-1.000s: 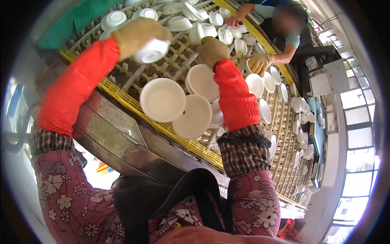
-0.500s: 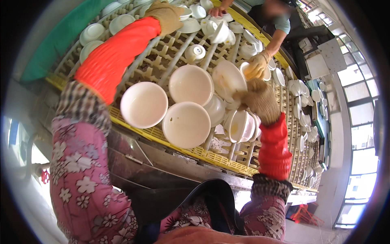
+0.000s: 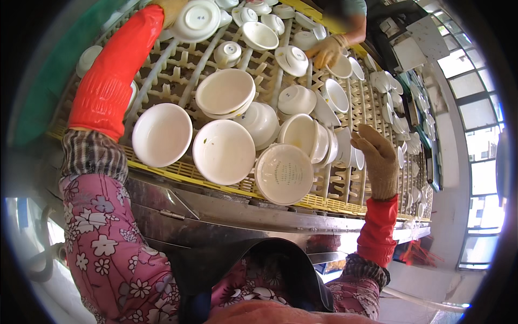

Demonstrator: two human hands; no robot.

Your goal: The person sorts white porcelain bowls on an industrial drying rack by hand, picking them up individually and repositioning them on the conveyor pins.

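Observation:
My left hand (image 3: 172, 9), in a tan glove with a red rubber sleeve, is at the upper left, partly cut off by the picture's top. It grips the edge of an upturned white bowl (image 3: 197, 21); most of its fingers are hidden. My right hand (image 3: 379, 161), gloved alike, is raised over the rack, fingers stretched and nothing in them. Left of it, several white bowls stand on edge in a nested row (image 3: 319, 141). Before them sits a bowl with faint printing (image 3: 285, 174). Two bowls (image 3: 162, 135) (image 3: 224, 152) face up along the front; a stacked pair (image 3: 225, 92) is behind.
The bowls lie on a pegged conveyor rack (image 3: 183, 89) with a yellow front edging (image 3: 216, 186). Across it, a co-worker's gloved hand (image 3: 327, 52) touches a bowl. More dishes fill the right side (image 3: 396, 108). A green panel (image 3: 38, 102) borders the left, and a metal ledge (image 3: 178, 202) runs nearest me.
My right hand has moved right, away from the bowls, and its fingers are free. A printed bowl now sits at the front. My left hand has shifted left with an upturned bowl.

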